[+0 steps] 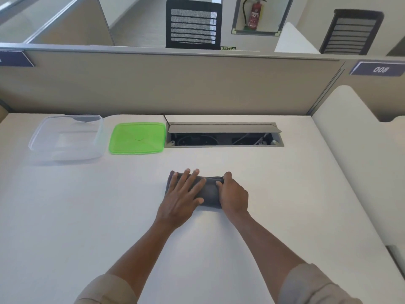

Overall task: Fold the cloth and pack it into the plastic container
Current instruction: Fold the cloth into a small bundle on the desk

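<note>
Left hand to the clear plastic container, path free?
Probably yes. The left hand lies flat on the folded grey cloth; bare white desk lies between it and the clear plastic container.

Two hands are seen at the centre of the frame, the left hand (183, 194) and the right hand (233, 197). One dark cloth (209, 194) is counted beneath them. One clear plastic container (65, 137) and one green lid (137, 138) are found at the upper left. Two mesh chairs are counted along the top, one (192, 25) centred, another (351, 31) at right. One fire extinguisher (255, 15) is seen.
</note>
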A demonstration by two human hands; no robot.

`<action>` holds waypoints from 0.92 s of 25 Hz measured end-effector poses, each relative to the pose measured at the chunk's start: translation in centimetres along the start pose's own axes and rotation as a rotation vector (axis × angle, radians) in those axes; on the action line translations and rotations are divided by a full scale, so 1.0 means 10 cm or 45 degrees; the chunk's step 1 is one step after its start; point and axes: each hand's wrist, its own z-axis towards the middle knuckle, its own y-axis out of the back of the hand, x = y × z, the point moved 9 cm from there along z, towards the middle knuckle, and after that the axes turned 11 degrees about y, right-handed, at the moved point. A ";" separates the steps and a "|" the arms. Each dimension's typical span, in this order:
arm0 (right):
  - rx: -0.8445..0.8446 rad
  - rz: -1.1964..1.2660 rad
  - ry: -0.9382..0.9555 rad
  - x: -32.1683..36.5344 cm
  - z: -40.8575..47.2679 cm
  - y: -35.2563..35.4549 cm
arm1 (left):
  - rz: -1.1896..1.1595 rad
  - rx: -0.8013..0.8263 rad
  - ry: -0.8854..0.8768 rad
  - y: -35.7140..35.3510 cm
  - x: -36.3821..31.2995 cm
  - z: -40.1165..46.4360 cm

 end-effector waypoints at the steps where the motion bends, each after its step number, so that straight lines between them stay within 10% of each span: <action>1: 0.001 0.009 -0.005 0.00 0.00 0.00 | 0.027 0.077 0.027 -0.10 0.00 -0.01; 10: 0.086 0.476 -0.348 -0.12 -0.23 -0.21 | -0.028 0.177 0.250 -0.19 0.10 0.03; 23: 0.301 0.582 -0.557 -0.23 -0.34 -0.34 | -0.984 0.423 1.578 -0.21 0.89 -0.41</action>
